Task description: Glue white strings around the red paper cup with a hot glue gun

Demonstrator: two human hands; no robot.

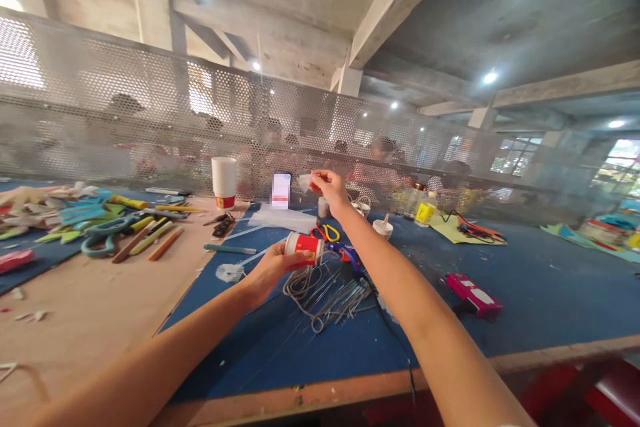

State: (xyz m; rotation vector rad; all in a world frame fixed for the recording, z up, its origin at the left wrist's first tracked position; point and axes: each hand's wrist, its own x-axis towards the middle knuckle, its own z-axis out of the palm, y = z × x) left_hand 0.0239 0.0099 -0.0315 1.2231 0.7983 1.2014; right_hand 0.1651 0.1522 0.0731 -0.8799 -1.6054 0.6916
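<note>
My left hand [265, 272] is wrapped round a red-and-white paper cup [307, 248], tilted on its side above the blue table mat. Higher up, the fingers of my right hand [332, 191] pinch a small, whitish translucent piece [305, 181]; its exact kind is unclear. Below the cup lie a coil of grey cord [296, 288] and a heap of thin metal wires [345, 301]. A blue glue gun [353, 259] and yellow-handled scissors [331, 233] rest just right of the cup. Behind it are translucent sheets [285, 219] and an upright phone [281, 191].
A stack of paper cups [225, 177] stands at back left. Teal scissors [103, 237], pens and coloured scraps spread across the left side. On the right are a magenta box [473, 293] and a yellow-labelled bottle [426, 209]. A perforated partition [240, 100] closes the back, people beyond it.
</note>
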